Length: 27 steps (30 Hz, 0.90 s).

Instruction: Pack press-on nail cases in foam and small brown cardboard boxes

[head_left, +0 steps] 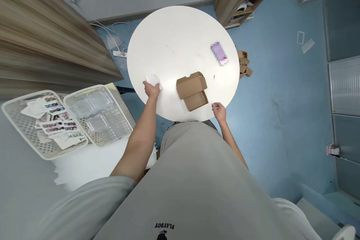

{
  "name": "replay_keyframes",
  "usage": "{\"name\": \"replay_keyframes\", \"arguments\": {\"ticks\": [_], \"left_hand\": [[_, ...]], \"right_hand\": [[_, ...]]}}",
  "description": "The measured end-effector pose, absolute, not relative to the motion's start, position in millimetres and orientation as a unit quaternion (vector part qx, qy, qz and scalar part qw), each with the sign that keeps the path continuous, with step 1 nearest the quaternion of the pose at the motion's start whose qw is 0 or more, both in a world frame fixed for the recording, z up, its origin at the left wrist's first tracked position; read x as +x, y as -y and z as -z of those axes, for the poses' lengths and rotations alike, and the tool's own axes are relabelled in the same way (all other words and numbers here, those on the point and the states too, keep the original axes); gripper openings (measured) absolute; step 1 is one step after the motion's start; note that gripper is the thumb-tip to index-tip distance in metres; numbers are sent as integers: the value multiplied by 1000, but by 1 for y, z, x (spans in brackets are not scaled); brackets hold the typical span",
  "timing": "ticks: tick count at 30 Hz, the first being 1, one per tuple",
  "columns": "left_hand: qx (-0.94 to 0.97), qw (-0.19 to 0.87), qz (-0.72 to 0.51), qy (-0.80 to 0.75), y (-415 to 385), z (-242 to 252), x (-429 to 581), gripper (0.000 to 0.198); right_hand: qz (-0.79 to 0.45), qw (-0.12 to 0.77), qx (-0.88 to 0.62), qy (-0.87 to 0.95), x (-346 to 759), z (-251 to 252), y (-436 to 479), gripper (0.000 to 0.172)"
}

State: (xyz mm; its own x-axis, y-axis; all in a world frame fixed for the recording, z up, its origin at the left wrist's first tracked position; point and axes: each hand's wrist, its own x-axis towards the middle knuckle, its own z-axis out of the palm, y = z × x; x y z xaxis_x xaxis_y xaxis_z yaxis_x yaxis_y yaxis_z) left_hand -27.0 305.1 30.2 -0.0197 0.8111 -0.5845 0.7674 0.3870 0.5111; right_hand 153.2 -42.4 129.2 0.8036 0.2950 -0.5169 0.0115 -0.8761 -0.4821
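At the near left of the round white table (182, 26), my left hand (151, 90) grips the lower edge of a flat white card (152, 79), with the thumb at its right corner. The card's kind is hard to make out against the white tabletop. Between my hands lies a brown cardboard box (191, 87) with its lid part raised and its lower part (196, 101) showing. My right hand (219, 112) is at the table's near right edge, just right of the box and apart from it. Its fingers are curled together, and anything inside them is too small to see.
A pixelated purple item (218, 53) lies at the table's right. To my left are a white basket of printed cards (46, 153) and another with clear plastic trays (99, 114). Brown boxes (244, 63) sit beyond the right edge; a power strip (120, 54) lies left.
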Motion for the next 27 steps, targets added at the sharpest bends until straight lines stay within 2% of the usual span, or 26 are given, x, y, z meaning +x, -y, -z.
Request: {"name": "replay_keyframes", "arguments": {"ticks": [5, 9, 10, 13, 14, 16, 18, 19, 21, 24, 27], "left_hand": [[553, 501, -33, -665, -264, -53, -69, 50], [588, 538, -5, -603, -208, -81, -96, 47], [602, 550, -3, -579, -195, -88, -98, 48], [644, 601, 9, -473, -161, -105, -91, 46], [653, 615, 17, -443, -152, -108, -86, 44], [654, 627, 40, -421, -140, -109, -73, 42], [634, 626, 62, -451, -132, -103, -60, 48], [617, 625, 67, -474, -128, -98, -54, 52], [576, 630, 55, -518, -122, -87, -41, 56], [518, 641, -9, -566, -113, -69, -18, 48], [476, 633, -65, -606, -106, -53, 8, 48]], "right_hand": [[-338, 267, -884, 182, 154, -130, -4, 31], [-410, 288, -818, 284, 140, -127, -48, 37], [-430, 292, -796, 310, 135, -127, -56, 42], [-459, 286, -732, 413, 127, -126, -69, 70], [-472, 278, -708, 445, 127, -126, -70, 72], [-515, 252, -663, 482, 134, -124, -65, 56], [-552, 225, -639, 485, 148, -118, -56, 37], [-561, 218, -638, 481, 157, -114, -51, 32], [-560, 215, -649, 468, 175, -104, -41, 34], [-539, 218, -685, 440, 198, -85, -31, 42], [-502, 213, -728, 416, 207, -65, -30, 40]]}}
